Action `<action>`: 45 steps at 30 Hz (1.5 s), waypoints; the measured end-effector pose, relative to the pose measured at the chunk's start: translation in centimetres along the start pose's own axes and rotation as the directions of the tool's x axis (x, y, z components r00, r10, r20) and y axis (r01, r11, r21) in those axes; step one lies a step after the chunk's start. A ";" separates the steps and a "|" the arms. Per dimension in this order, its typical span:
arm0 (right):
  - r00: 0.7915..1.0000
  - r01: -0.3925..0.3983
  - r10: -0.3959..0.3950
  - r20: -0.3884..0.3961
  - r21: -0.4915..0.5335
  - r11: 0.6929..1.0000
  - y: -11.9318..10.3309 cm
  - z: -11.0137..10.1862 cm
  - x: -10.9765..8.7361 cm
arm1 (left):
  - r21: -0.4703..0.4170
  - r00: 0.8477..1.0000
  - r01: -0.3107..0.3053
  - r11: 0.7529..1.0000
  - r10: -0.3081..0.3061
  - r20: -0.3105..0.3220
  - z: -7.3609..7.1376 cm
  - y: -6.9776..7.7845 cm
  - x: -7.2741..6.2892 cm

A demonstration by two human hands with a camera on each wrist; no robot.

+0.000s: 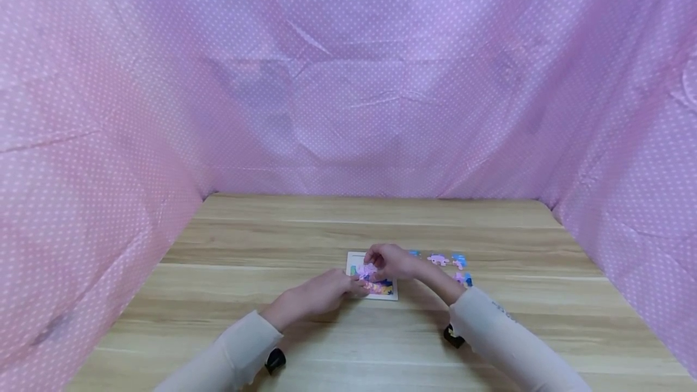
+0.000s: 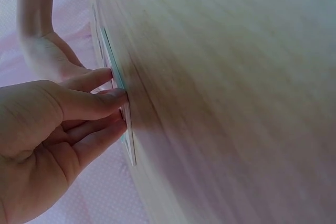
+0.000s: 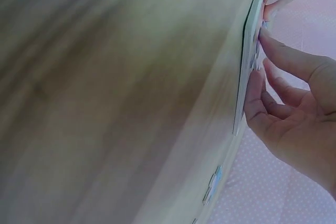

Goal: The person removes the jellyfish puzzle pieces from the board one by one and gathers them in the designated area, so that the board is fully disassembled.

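A small white-bordered jigsaw puzzle board [image 1: 388, 296] lies on the table with a colourful, partly covered picture. My left hand [image 1: 327, 290] comes in from the left, and its fairly straight fingertips rest on the board's lower left part. In the left wrist view those fingers and the thumb touch the board [image 2: 130, 148] near its edge. My right hand [image 1: 396, 261] is over the upper part of the board. Its thumb and curved fingers stand around a small puzzle piece [image 3: 255, 62] at the board's surface, seen edge-on and mostly hidden by the fingers.
Several loose puzzle pieces [image 1: 438, 259] lie right of the board, partly behind the right forearm. The wooden table [image 1: 245, 228] is enclosed by pink dotted cloth [image 1: 348, 107] at the back and sides. A dark wrist device [image 1: 275, 360] shows under each sleeve.
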State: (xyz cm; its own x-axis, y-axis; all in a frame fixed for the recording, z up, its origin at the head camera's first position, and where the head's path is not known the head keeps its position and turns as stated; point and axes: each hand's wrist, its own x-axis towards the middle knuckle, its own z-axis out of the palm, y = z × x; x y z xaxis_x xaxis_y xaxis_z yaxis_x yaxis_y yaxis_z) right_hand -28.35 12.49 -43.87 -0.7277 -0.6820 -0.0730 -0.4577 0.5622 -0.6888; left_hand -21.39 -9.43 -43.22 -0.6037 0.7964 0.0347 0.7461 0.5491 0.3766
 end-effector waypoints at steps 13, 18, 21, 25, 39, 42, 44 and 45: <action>1.000 -0.011 0.011 -0.015 0.009 1.000 -0.6 0.1 0.0 | -0.009 1.000 0.026 1.000 -0.025 0.008 -0.1 -0.1 0.2; 1.000 -0.007 0.007 -0.023 0.007 1.000 -0.6 -0.1 0.1 | 0.006 1.000 0.012 1.000 -0.012 0.002 -0.3 0.0 0.2; 1.000 -0.021 0.022 -0.014 0.037 0.999 -0.6 -0.3 0.2 | 0.018 1.000 -0.004 1.000 0.004 -0.008 -0.2 0.1 0.1; 0.999 -0.021 0.019 0.027 0.081 0.996 -0.5 -0.7 0.3 | 0.033 1.000 -0.010 0.999 0.010 -0.013 0.0 0.0 0.1; 0.997 0.025 -0.038 0.063 0.190 0.981 0.1 -1.0 0.1 | -0.036 1.000 0.004 0.999 -0.004 -0.010 -0.1 0.0 0.0; 0.998 0.002 -0.014 0.062 0.198 0.980 0.1 -1.0 0.1 | -0.044 1.000 0.007 0.999 -0.007 -0.001 0.0 -0.2 0.2; 0.998 -0.012 0.000 0.061 0.203 0.979 0.1 -1.0 0.2 | -0.026 1.000 -0.003 1.000 0.003 -0.005 0.0 -0.3 0.3; 0.998 -0.016 0.003 0.061 0.205 0.979 0.1 -1.0 0.2 | -0.019 1.000 -0.010 1.000 0.010 -0.012 0.0 -0.3 0.3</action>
State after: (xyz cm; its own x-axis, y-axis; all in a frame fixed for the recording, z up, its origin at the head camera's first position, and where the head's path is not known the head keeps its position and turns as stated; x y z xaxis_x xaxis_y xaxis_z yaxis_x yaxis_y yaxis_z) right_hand -29.12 12.88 -43.26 -0.6963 -0.7077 -0.1193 -0.3319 0.4650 -0.8207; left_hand -21.79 -9.39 -43.32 -0.5995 0.7988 0.0493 0.7466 0.5360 0.3941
